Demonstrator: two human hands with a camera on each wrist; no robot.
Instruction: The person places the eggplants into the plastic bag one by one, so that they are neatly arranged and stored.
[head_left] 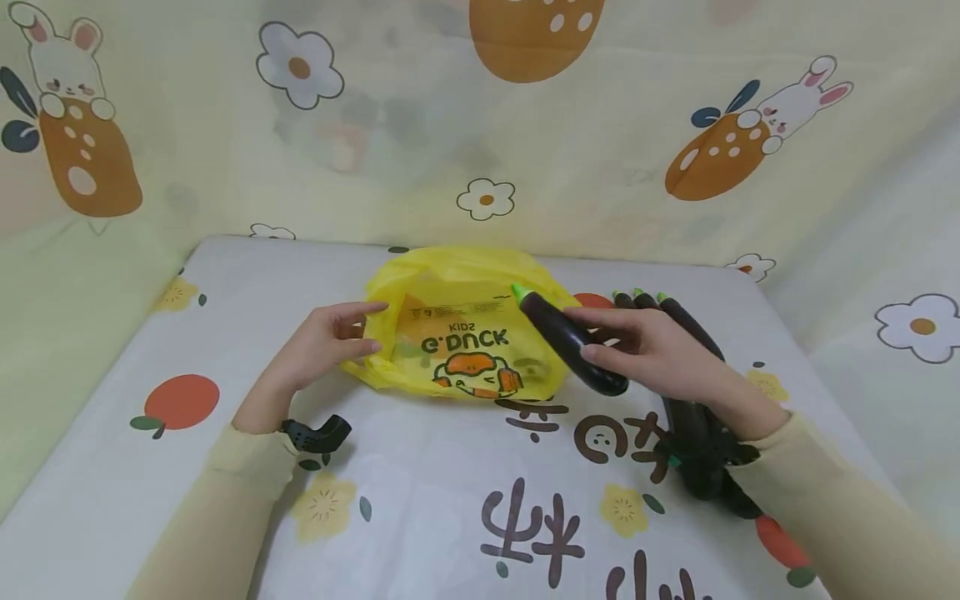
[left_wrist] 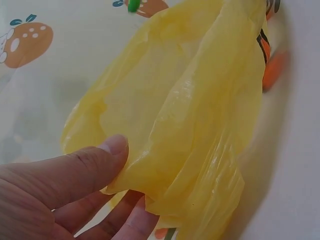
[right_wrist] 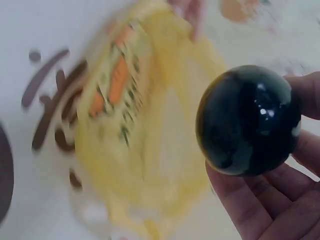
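Observation:
In the head view, a yellow plastic bag (head_left: 480, 260) with a cartoon duck print lies mid-table, its mouth spread wide. My left hand (head_left: 318, 346) pinches the left side of the bag's rim; in the left wrist view its thumb lies over the film (left_wrist: 175, 115) with the fingers beneath. A dark purple eggplant (head_left: 570, 340) with a green tip is in my right hand (head_left: 663, 354), gripped between thumb and fingers. It tilts over the bag's right side, green end toward the bag. The right wrist view shows the eggplant's rounded, glossy end (right_wrist: 250, 120).
Several more eggplants (head_left: 690, 323) lie at the right of the table, partly hidden under my right hand and forearm. A black wrist device (head_left: 318, 433) sits at my left cuff. The printed white tablecloth (head_left: 405, 483) meets a patterned curtain (head_left: 375, 167) at the back.

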